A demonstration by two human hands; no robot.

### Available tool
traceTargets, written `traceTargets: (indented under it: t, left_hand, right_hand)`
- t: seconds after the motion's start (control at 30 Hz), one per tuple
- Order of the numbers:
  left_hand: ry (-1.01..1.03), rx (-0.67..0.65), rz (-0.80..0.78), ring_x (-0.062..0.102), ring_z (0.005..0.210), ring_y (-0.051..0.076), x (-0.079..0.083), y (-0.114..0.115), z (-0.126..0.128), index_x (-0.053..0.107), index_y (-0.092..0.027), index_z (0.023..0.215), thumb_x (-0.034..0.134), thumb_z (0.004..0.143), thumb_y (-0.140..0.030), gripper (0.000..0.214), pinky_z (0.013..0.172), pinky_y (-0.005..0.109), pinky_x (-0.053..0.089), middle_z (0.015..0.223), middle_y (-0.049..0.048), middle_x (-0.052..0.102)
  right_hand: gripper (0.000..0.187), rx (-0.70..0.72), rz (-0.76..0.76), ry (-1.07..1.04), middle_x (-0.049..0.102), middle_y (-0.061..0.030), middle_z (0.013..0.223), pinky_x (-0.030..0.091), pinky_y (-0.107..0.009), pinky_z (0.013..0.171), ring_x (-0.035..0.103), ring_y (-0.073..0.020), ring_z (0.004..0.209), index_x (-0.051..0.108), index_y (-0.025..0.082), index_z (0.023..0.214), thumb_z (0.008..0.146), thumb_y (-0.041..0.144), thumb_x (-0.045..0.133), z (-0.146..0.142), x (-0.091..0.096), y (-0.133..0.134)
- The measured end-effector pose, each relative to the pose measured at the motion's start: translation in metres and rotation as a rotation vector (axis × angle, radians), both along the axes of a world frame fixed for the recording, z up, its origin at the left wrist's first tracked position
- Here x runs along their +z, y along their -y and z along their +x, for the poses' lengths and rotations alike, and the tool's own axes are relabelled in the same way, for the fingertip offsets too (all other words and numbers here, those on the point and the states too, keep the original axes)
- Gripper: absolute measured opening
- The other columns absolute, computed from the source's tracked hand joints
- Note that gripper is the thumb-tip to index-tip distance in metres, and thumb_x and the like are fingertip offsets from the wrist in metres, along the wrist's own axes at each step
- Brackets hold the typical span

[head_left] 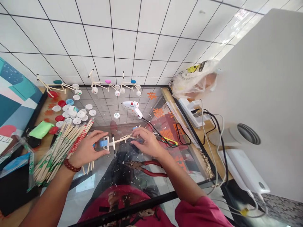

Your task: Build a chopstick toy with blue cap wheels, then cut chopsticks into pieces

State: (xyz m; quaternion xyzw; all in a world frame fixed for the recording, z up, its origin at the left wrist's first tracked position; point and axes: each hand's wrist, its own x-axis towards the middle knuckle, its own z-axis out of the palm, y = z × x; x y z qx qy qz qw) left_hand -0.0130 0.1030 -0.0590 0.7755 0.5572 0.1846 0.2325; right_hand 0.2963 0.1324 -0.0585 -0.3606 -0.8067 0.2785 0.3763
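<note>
Both of my hands hold a small model bicycle made of wooden sticks and bottle caps above the glass tabletop. My left hand has its thumb and fingers around the end with a blue cap. A black-tipped crossbar stick stands out near that end. My right hand pinches the other end, where more blue caps are partly hidden by the fingers. Pliers with red handles lie just below my right hand. A white glue gun rests beyond it, its black cord running right.
Three similar stick models, one with a pink seat, stand along the tiled wall. Loose bottle caps and a pile of chopsticks lie at left. A power strip, cables and a plastic bag sit at right.
</note>
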Motion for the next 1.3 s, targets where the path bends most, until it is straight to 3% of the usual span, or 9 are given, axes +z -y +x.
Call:
traceTargets:
  t: [0.13, 0.33, 0.6, 0.83, 1.07, 1.3]
  left_hand:
    - [-0.077, -0.004, 0.138, 0.064, 0.107, 0.029, 0.010, 0.005, 0.009, 0.060, -0.026, 0.131, 0.074, 0.077, -0.050, 0.061, 0.081, 0.036, 0.056, 0.131, 0.0115, 0.059]
    - [-0.054, -0.022, 0.371, 0.063, 0.109, 0.030, 0.026, 0.005, 0.033, 0.064, -0.023, 0.119, 0.075, 0.078, -0.044, 0.047, 0.090, 0.041, 0.054, 0.123, 0.0125, 0.061]
    - [0.049, 0.052, 0.441, 0.057, 0.114, 0.029, 0.028, 0.005, 0.049, 0.063, -0.023, 0.120, 0.073, 0.079, -0.032, 0.043, 0.102, 0.046, 0.046, 0.121, 0.0104, 0.057]
    - [0.086, 0.030, 0.453, 0.056, 0.087, 0.022, 0.032, 0.002, 0.052, 0.075, -0.022, 0.083, 0.071, 0.082, -0.031, 0.010, 0.085, 0.044, 0.049, 0.115, 0.0100, 0.062]
    - [0.081, 0.013, 0.342, 0.058, 0.097, 0.024, 0.034, -0.003, 0.051, 0.077, -0.025, 0.076, 0.064, 0.089, -0.039, 0.023, 0.091, 0.044, 0.047, 0.110, 0.0076, 0.067]
    - [0.192, -0.009, 0.428, 0.058, 0.093, 0.021, 0.024, -0.003, 0.051, 0.078, -0.024, 0.079, 0.068, 0.088, -0.030, 0.015, 0.085, 0.040, 0.048, 0.110, 0.0069, 0.065]
  right_hand:
    - [0.003, 0.002, 0.028, -0.042, 0.068, -0.0066, 0.102, 0.055, -0.032, 0.086, 0.067, -0.0175, 0.094, 0.065, 0.023, 0.092, 0.090, 0.021, 0.065, -0.001, -0.003, -0.002]
    - [0.009, -0.045, 0.019, -0.090, 0.068, -0.0063, 0.097, 0.055, -0.031, 0.083, 0.067, -0.0176, 0.092, 0.068, 0.024, 0.088, 0.092, 0.028, 0.062, -0.003, -0.004, -0.002]
    - [0.014, -0.029, -0.063, -0.079, 0.070, -0.0024, 0.081, 0.052, -0.030, 0.074, 0.066, -0.0162, 0.075, 0.065, 0.023, 0.082, 0.093, 0.030, 0.060, -0.005, 0.000, -0.001]
    - [0.009, -0.025, -0.054, -0.075, 0.073, -0.0016, 0.082, 0.050, -0.031, 0.079, 0.067, -0.0167, 0.078, 0.066, 0.024, 0.083, 0.091, 0.028, 0.063, -0.010, -0.001, 0.001]
    - [0.008, 0.003, -0.022, -0.082, 0.074, -0.0011, 0.082, 0.049, -0.032, 0.082, 0.067, -0.0169, 0.080, 0.067, 0.024, 0.083, 0.090, 0.025, 0.064, -0.010, -0.001, 0.000]
    - [0.008, 0.024, 0.020, -0.122, 0.074, -0.0010, 0.080, 0.049, -0.029, 0.080, 0.068, -0.0156, 0.077, 0.068, 0.023, 0.082, 0.089, 0.019, 0.064, -0.010, -0.002, -0.001]
